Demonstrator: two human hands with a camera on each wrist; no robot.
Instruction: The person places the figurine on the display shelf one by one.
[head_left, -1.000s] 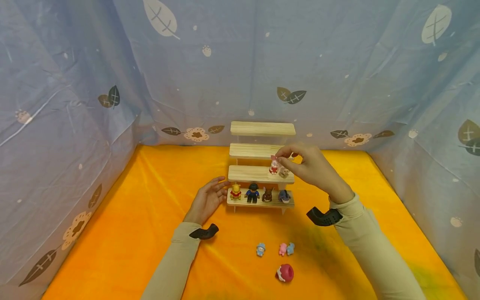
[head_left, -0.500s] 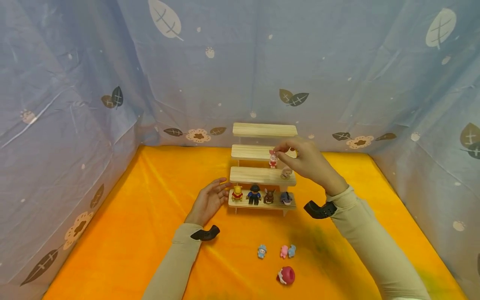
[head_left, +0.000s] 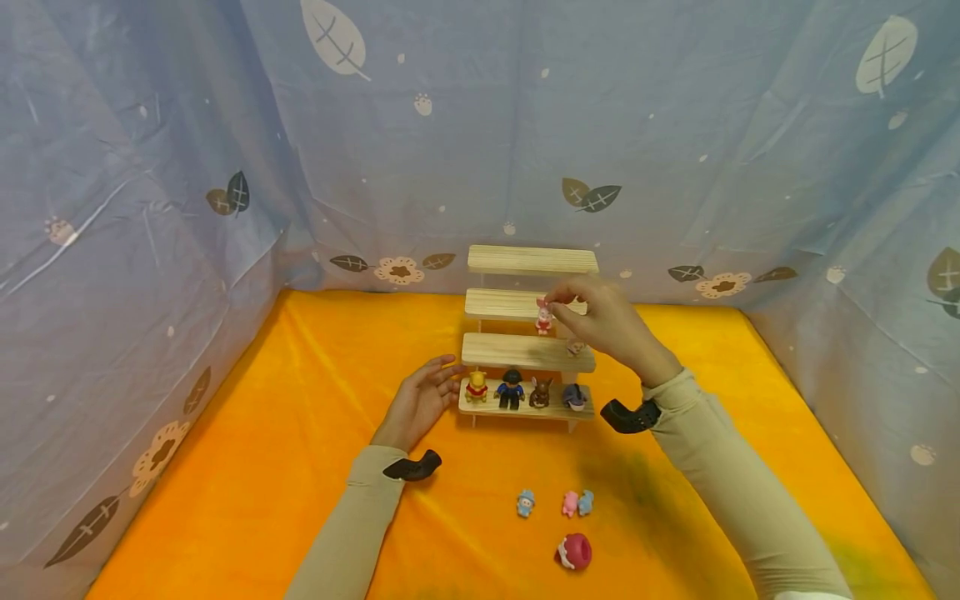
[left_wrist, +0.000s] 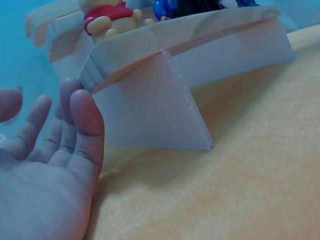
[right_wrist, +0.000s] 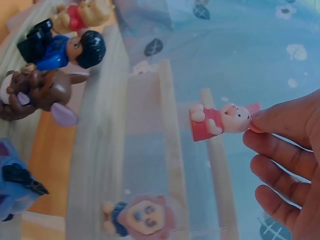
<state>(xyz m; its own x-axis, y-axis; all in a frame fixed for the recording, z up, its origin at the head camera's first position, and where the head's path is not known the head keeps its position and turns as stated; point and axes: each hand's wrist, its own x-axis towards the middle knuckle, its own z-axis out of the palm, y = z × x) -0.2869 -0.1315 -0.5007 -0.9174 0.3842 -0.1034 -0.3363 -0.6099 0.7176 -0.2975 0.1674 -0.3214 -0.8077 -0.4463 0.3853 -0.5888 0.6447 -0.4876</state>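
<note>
My right hand (head_left: 613, 327) pinches a pink piglet figurine (right_wrist: 220, 120) by its ears, between thumb and forefinger. In the head view the piglet overlaps the third step of a wooden tiered display shelf (head_left: 506, 348). The left hand (head_left: 418, 402) has relaxed fingers, with fingertips right at the shelf's lowest left end. On that lowest step stand a yellow bear in red (head_left: 476, 387), a dark-haired toy person in blue (head_left: 511, 390), a brown long-eared figurine (head_left: 539, 393) and a blue-grey donkey (head_left: 575, 398). A small maned figurine (right_wrist: 145, 217) sits at the right of the second step.
On the orange cloth (head_left: 300, 500) in front lie a light-blue figurine (head_left: 526, 503), a pink one (head_left: 570, 503) beside another blue one (head_left: 586, 502), and a dark-pink hollow piece (head_left: 574, 551). A patterned curtain (head_left: 450, 150) stands close behind the shelf.
My right hand has raised the piglet from the second step to the height of the third, slightly leftward on the shelf. The left hand stays at the shelf's end.
</note>
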